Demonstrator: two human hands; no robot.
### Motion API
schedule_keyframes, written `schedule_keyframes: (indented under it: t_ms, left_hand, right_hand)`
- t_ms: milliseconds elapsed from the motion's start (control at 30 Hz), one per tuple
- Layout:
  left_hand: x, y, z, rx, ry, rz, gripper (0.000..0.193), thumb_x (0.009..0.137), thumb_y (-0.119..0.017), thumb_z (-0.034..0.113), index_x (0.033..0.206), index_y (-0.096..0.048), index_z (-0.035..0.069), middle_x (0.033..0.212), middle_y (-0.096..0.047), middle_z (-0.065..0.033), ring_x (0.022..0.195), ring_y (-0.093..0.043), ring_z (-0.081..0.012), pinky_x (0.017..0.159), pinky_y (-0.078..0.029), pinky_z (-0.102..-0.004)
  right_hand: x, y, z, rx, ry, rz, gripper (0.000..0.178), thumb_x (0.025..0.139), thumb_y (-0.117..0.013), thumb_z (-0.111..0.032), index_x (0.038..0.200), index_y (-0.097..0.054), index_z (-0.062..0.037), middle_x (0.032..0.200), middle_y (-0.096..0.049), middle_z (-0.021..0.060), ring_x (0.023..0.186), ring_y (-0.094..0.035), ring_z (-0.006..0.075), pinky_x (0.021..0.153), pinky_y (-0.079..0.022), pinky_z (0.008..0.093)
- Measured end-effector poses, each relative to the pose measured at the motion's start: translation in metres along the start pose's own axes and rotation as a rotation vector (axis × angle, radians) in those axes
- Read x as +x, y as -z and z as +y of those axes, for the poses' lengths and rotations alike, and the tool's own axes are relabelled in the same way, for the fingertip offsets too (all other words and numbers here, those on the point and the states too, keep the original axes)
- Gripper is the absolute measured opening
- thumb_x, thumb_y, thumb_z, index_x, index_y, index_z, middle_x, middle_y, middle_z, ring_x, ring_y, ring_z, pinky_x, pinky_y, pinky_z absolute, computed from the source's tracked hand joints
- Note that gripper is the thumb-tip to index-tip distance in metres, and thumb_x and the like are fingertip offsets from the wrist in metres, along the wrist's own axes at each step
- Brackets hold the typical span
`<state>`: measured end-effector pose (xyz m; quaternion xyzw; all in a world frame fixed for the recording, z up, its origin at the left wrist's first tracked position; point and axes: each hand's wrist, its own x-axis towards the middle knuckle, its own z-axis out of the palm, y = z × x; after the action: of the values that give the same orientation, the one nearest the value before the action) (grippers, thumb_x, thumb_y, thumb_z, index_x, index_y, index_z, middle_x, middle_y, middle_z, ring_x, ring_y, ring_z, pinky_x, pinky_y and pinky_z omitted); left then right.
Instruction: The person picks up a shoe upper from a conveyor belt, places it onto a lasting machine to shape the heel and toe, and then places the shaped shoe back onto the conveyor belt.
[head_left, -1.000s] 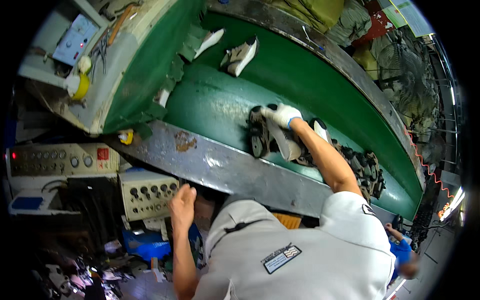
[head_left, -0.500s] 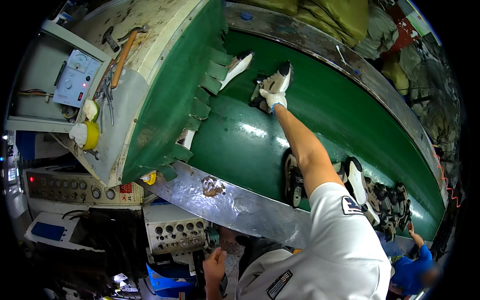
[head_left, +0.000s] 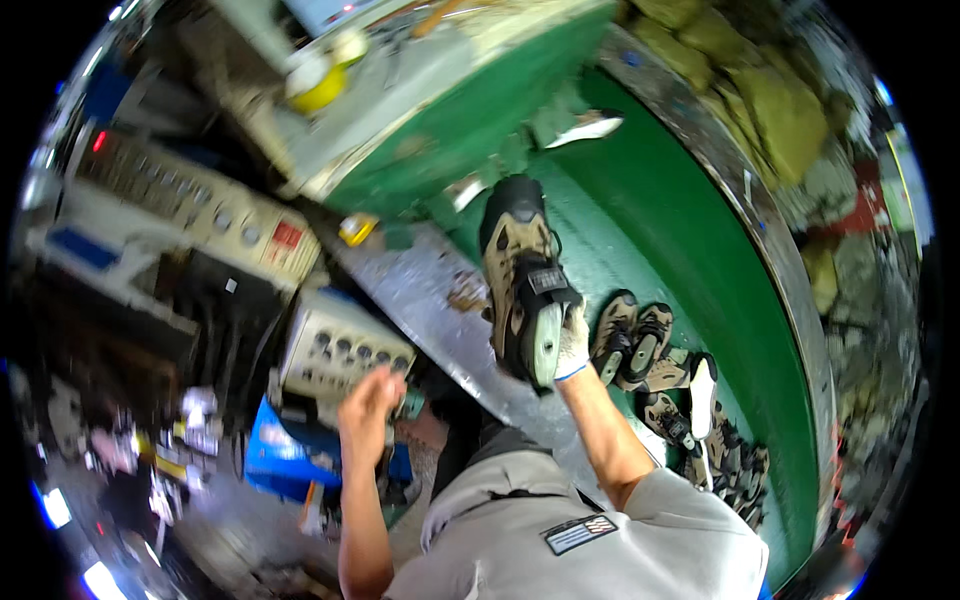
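Observation:
My right hand point(head_left: 573, 345), in a white knit glove, grips a tan and black shoe point(head_left: 520, 240) by its heel end. The shoe is raised above the metal edge of the green belt, toe pointing away. A pale green shoe last point(head_left: 545, 340) shows in its opening. My bare left hand point(head_left: 370, 400) hovers in front of a control box, holding nothing, its fingers loosely apart. Right of the gloved hand, several similar shoes point(head_left: 650, 340) lie on the green conveyor belt point(head_left: 660, 230).
A machine housing with a torn green curtain point(head_left: 450, 160) stands at the far end; a white-soled shoe point(head_left: 587, 128) pokes out beneath it. To my left are a knobbed control box point(head_left: 345, 340) and a longer panel point(head_left: 200, 190). Olive sacks point(head_left: 770, 110) lie beyond the belt.
My right hand has brought a shoe from the belt back toward me. The left hand has risen, its fingers loosening. My view has turned left, and the picture is blurrier.

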<state>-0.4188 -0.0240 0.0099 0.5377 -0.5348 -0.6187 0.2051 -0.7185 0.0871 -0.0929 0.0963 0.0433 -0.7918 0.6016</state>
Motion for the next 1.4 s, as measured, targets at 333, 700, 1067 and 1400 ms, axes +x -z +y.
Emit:
schedule_keyframes:
  t_ms: [333,700,1067,1400]
  left_hand:
    - [-0.059,0.181,0.013,-0.422,0.002,0.224,0.038,0.094,-0.072,0.025,0.112,-0.066,-0.008,0.099,-0.07,-0.0088,0.086,-0.069,-0.0176,0.078,-0.059,-0.0334]
    - [-0.144,0.308,-0.078,-0.692,-0.112,0.842,0.034,0.085,-0.077,0.004,0.116,-0.068,-0.007,0.1,-0.072,-0.0131,0.082,-0.071,-0.0183,0.073,-0.061,-0.0296]
    - [-0.122,0.35,-0.095,-0.822,-0.413,0.971,0.047,0.088,-0.069,0.004,0.131,-0.058,-0.009,0.117,-0.069,-0.0165,0.098,-0.069,-0.0209,0.084,-0.057,-0.0273]
    - [-0.09,0.315,-0.134,-1.172,-0.104,0.641,0.047,0.106,-0.045,0.046,0.118,-0.065,0.005,0.101,-0.07,-0.0041,0.088,-0.067,-0.0146,0.077,-0.055,-0.0321]
  right_hand:
    - [0.003,-0.08,0.269,-0.632,-0.687,-0.051,0.043,0.101,-0.06,-0.023,0.137,-0.054,0.0007,0.125,-0.066,0.0097,0.107,-0.066,0.0183,0.095,-0.057,0.0337]
    - [-0.002,-0.091,0.461,-0.82,-0.816,-0.172,0.05,0.098,-0.062,-0.017,0.143,-0.049,0.0015,0.13,-0.064,0.0118,0.106,-0.068,0.0195,0.091,-0.059,0.0325]
    - [0.025,-0.099,0.553,-0.85,-0.755,-0.246,0.06,0.094,-0.071,-0.025,0.144,-0.05,-0.0003,0.13,-0.064,0.0065,0.112,-0.062,0.0158,0.095,-0.051,0.0303]
    - [0.025,-0.068,0.556,-1.054,-0.602,-0.146,0.038,0.099,-0.064,-0.023,0.128,-0.063,0.0012,0.115,-0.069,0.0065,0.099,-0.064,0.0128,0.088,-0.052,0.0282]
